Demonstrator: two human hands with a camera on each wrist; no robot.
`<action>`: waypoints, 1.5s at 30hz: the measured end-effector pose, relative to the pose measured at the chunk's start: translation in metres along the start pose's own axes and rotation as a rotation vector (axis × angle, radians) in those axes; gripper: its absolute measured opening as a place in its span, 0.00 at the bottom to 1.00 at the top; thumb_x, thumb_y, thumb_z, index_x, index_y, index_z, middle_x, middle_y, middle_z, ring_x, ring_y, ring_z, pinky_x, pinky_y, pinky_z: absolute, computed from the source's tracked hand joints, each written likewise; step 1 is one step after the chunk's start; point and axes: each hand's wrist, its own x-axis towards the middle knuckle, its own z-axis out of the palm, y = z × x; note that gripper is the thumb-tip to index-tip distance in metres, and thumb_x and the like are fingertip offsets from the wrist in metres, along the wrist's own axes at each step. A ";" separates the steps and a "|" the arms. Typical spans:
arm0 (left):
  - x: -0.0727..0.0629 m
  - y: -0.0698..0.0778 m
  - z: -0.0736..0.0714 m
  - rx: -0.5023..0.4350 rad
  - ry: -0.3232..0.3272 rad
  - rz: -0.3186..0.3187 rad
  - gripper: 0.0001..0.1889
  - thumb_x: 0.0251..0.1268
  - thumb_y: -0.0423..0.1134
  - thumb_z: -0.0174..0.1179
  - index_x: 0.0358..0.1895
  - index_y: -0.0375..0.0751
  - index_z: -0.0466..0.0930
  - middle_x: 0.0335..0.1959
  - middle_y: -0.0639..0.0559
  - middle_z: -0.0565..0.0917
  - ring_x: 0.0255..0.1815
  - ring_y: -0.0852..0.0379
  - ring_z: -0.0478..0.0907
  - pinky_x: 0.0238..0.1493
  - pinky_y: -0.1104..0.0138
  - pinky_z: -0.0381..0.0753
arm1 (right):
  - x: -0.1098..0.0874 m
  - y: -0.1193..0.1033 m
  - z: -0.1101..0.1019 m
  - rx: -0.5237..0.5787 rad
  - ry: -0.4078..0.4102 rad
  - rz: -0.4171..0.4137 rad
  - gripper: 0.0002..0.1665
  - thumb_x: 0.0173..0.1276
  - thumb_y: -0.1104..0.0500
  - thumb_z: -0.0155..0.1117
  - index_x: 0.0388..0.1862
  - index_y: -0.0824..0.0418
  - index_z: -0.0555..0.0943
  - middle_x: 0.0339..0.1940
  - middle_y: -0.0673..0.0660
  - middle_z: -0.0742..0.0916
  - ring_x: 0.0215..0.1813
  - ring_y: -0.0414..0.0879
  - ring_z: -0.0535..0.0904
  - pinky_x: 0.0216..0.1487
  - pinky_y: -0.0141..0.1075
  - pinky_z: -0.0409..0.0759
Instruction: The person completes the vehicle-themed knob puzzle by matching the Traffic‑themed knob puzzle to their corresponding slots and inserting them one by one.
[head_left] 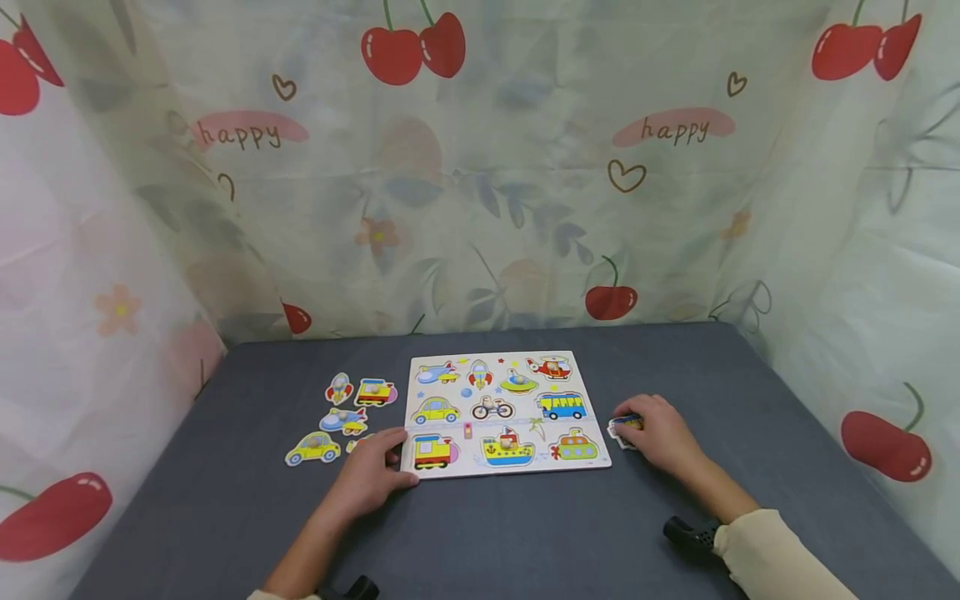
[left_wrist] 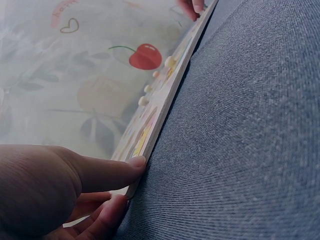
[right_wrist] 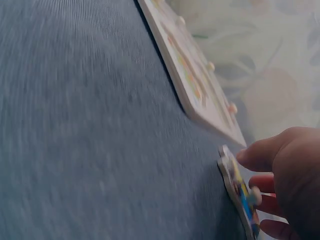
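A wooden puzzle board (head_left: pixel 468 429) with vehicle pictures lies on the dark cloth. My left hand (head_left: pixel 370 475) grips its front left corner, the thumb at the front edge and the fingers along the left side. To the right of the board, my right hand (head_left: pixel 660 432) holds a small knobbed puzzle piece (right_wrist: pixel 237 182) between thumb and fingers, low over the cloth. Yellow and blue show on that piece, and the hand covers part of its picture. In the right wrist view its pale knob (right_wrist: pixel 254 196) stands beside the fingers.
Left of the board lie loose pieces: a rocket (head_left: pixel 339 389), a train (head_left: pixel 376 392), an airplane (head_left: pixel 344 421) and a car (head_left: pixel 312 449). Another piece (head_left: pixel 352 444) is partly behind the left hand. A cherry-patterned curtain (head_left: pixel 480 208) surrounds the table (head_left: pixel 525 533).
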 end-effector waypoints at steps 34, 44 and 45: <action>0.001 -0.002 0.000 0.006 -0.024 -0.023 0.34 0.45 0.35 0.77 0.61 0.32 0.77 0.60 0.40 0.77 0.41 0.54 0.76 0.44 0.61 0.76 | 0.020 0.004 -0.005 -0.011 -0.005 0.055 0.07 0.60 0.58 0.72 0.31 0.57 0.82 0.39 0.58 0.83 0.43 0.55 0.73 0.45 0.51 0.71; 0.001 -0.002 0.000 0.008 -0.013 -0.007 0.34 0.44 0.34 0.77 0.60 0.31 0.77 0.59 0.40 0.77 0.40 0.55 0.76 0.43 0.61 0.76 | 0.036 -0.018 0.009 -0.007 -0.007 0.097 0.09 0.60 0.56 0.73 0.32 0.58 0.82 0.41 0.58 0.83 0.45 0.54 0.72 0.47 0.50 0.73; 0.001 -0.002 0.000 0.008 -0.013 -0.008 0.34 0.44 0.34 0.77 0.60 0.31 0.77 0.59 0.40 0.77 0.40 0.55 0.76 0.43 0.61 0.76 | 0.037 -0.020 0.010 -0.009 -0.009 0.097 0.09 0.60 0.56 0.73 0.32 0.58 0.83 0.41 0.58 0.83 0.45 0.54 0.73 0.47 0.50 0.73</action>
